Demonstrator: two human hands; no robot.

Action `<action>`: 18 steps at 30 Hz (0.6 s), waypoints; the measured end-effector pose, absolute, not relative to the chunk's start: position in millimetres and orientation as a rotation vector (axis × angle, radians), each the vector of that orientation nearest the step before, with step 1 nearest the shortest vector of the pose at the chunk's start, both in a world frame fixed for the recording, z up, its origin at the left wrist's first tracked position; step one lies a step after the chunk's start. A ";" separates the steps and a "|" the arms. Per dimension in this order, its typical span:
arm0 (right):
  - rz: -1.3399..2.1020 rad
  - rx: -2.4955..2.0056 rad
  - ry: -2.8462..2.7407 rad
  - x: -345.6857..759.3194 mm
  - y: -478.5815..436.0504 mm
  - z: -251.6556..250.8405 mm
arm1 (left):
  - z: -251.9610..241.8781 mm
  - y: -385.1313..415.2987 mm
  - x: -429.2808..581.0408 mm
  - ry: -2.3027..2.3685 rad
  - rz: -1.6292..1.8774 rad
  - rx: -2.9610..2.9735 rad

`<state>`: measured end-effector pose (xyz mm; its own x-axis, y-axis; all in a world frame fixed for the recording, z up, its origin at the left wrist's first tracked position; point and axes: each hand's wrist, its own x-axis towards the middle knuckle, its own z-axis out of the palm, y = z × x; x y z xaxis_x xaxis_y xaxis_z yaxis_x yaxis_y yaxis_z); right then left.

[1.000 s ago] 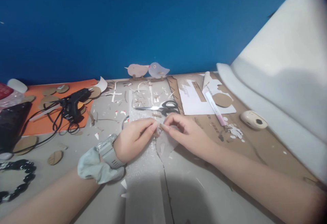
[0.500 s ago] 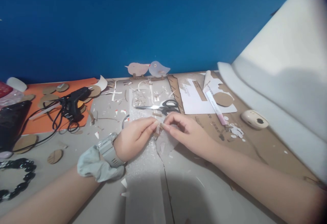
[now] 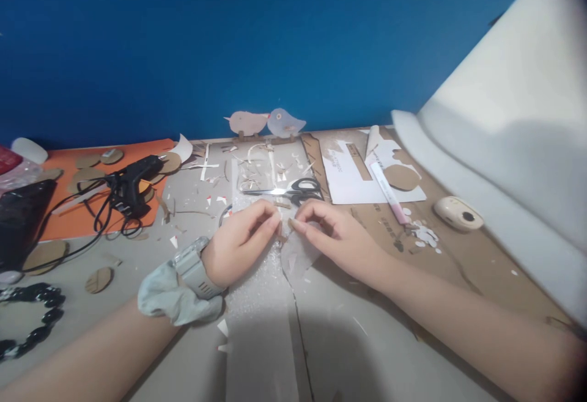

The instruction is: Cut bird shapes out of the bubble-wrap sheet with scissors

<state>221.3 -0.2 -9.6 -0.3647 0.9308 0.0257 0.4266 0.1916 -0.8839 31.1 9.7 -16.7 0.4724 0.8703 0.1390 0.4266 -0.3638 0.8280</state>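
My left hand (image 3: pixel 245 240), wearing a grey watch (image 3: pixel 199 270) and a pale scrunchie (image 3: pixel 177 295), is closed in a pinch; what it holds is too small to make out. Facing it, just to the right, my right hand (image 3: pixel 337 234) is also pinched, with a tiny brownish bit at its fingertips that I cannot name. Beneath the fingers lies a pale, thin paper cut-out (image 3: pixel 297 260), partly hidden by the right hand. Under the left hand runs a strip of bubble wrap (image 3: pixel 257 295). Black-handled scissors (image 3: pixel 305 189) lie just beyond the fingertips.
Two paper birds, one pink (image 3: pixel 247 123) and one bluish (image 3: pixel 285 122), stand by the blue wall. A black glue gun (image 3: pixel 132 188) lies on orange paper (image 3: pixel 55 170) at left. On the right are a pink-and-white marker (image 3: pixel 389 193) and a cream case (image 3: pixel 457 214). Paper scraps are scattered around.
My left hand has shifted slightly and its fingers are more bent. The fingertips of both hands, close together before, now show a small gap.
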 end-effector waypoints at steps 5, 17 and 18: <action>1.083 -1.225 -1.923 221.4 0.3 -11.7 | -13.5 9.5 31.5 1.051 0.709 2.052; 1.049 -1.218 -1.960 220.9 -2.0 -9.9 | -13.7 9.7 32.6 1.062 0.665 2.120; 1.050 -1.217 -1.961 220.8 -2.0 -9.9 | -14.1 9.7 32.4 1.058 0.662 2.122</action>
